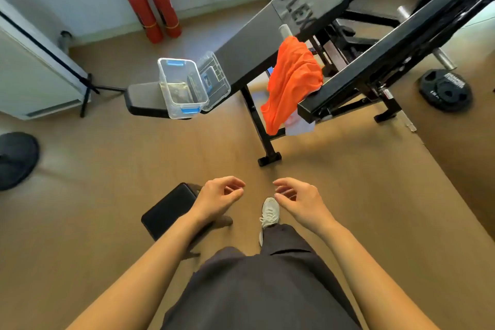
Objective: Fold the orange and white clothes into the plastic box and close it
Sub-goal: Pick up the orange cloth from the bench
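Gym room: weight bench (257,43), black rack frame (396,53), weight plate (444,91) on floor, fire extinguishers (154,13).

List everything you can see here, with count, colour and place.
bench: one, grey, centre
box: one, clear with blue latches, on bench end, open
lid: one, clear, leaning at box's right side
frame bar: one, black, right
orange cloth: one, orange, draped over frame bar
white cloth: one, white, hanging under orange cloth
extinguishers: two, red, by wall
plate: one, black, floor at right
pad: one, black, floor, lower left
shoe: one, white, floor
left hand, right hand: two, bare, low centre, empty
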Demonstrator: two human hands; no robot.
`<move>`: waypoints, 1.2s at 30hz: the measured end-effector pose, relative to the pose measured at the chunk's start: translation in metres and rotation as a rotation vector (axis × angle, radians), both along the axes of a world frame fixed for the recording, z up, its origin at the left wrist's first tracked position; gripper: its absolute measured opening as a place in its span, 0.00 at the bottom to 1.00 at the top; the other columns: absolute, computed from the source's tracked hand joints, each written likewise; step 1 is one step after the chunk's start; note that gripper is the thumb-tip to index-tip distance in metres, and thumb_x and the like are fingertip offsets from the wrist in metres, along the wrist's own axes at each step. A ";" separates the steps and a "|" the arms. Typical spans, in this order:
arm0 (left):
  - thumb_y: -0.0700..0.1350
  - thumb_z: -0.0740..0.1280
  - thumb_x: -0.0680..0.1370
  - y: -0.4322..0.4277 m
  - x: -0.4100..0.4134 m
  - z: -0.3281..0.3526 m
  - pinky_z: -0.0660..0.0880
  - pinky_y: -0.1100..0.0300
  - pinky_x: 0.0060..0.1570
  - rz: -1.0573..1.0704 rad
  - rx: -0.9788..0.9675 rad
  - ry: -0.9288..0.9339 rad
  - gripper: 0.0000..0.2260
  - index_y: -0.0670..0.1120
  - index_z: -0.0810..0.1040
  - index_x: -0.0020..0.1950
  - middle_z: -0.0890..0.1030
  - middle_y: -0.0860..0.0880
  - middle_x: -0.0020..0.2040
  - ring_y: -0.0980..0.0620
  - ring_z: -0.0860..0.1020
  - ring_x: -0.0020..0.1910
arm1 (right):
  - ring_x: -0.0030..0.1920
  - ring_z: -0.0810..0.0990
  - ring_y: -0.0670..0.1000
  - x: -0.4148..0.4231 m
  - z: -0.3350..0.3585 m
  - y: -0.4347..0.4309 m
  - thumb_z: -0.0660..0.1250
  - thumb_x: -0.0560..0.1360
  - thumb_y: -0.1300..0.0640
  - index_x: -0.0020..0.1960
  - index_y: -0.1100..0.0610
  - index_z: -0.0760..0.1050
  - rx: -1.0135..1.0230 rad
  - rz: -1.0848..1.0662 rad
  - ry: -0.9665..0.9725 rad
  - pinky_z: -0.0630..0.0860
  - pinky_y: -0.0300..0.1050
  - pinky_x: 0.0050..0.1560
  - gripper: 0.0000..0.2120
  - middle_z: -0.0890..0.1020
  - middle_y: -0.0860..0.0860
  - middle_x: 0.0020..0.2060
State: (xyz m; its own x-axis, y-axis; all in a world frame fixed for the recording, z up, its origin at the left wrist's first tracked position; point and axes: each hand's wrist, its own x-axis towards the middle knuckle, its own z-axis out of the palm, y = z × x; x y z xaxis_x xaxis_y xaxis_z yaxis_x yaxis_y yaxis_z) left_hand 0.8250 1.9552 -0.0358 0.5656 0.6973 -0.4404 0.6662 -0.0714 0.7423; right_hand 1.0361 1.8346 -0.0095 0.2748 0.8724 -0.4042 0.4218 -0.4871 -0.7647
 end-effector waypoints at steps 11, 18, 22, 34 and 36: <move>0.46 0.71 0.79 0.134 0.121 0.042 0.80 0.60 0.50 0.083 0.070 -0.158 0.07 0.51 0.84 0.56 0.86 0.52 0.49 0.54 0.83 0.47 | 0.46 0.82 0.49 0.121 0.040 0.152 0.74 0.74 0.60 0.58 0.57 0.81 0.364 -0.102 -0.188 0.81 0.45 0.48 0.13 0.84 0.50 0.49; 0.47 0.72 0.77 0.228 0.208 0.027 0.81 0.50 0.53 0.078 0.096 -0.231 0.11 0.49 0.82 0.59 0.85 0.50 0.53 0.53 0.83 0.49 | 0.60 0.78 0.56 0.162 0.035 0.232 0.74 0.73 0.58 0.63 0.56 0.78 0.326 -0.222 -0.427 0.75 0.55 0.64 0.19 0.79 0.53 0.60; 0.53 0.74 0.73 0.269 0.239 0.006 0.72 0.51 0.67 -0.012 0.013 -0.172 0.33 0.46 0.68 0.75 0.75 0.46 0.71 0.50 0.74 0.68 | 0.66 0.74 0.57 0.170 0.029 0.271 0.73 0.74 0.52 0.73 0.54 0.70 0.078 -0.259 -0.437 0.69 0.51 0.69 0.29 0.76 0.53 0.67; 0.53 0.72 0.77 0.355 0.216 -0.007 0.77 0.46 0.46 -0.394 0.055 -0.274 0.08 0.49 0.85 0.46 0.78 0.56 0.40 0.51 0.77 0.44 | 0.46 0.77 0.48 0.162 0.045 0.303 0.73 0.76 0.55 0.48 0.54 0.82 -0.013 -0.485 -0.574 0.79 0.49 0.49 0.03 0.80 0.48 0.44; 0.52 0.71 0.78 0.369 0.213 0.001 0.78 0.46 0.46 -0.351 0.031 -0.334 0.06 0.51 0.84 0.45 0.79 0.55 0.42 0.49 0.78 0.46 | 0.45 0.77 0.46 0.163 0.052 0.306 0.72 0.76 0.57 0.47 0.55 0.81 0.026 -0.529 -0.565 0.80 0.46 0.49 0.02 0.81 0.48 0.44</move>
State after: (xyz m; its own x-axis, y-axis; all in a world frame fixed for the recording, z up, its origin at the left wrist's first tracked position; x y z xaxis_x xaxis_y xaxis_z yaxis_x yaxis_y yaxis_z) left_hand 1.0379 2.3244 -0.0345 0.8760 0.4487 -0.1768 0.3235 -0.2749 0.9054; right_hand 1.1995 2.1403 0.0421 0.8158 0.5752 -0.0599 0.4677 -0.7171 -0.5167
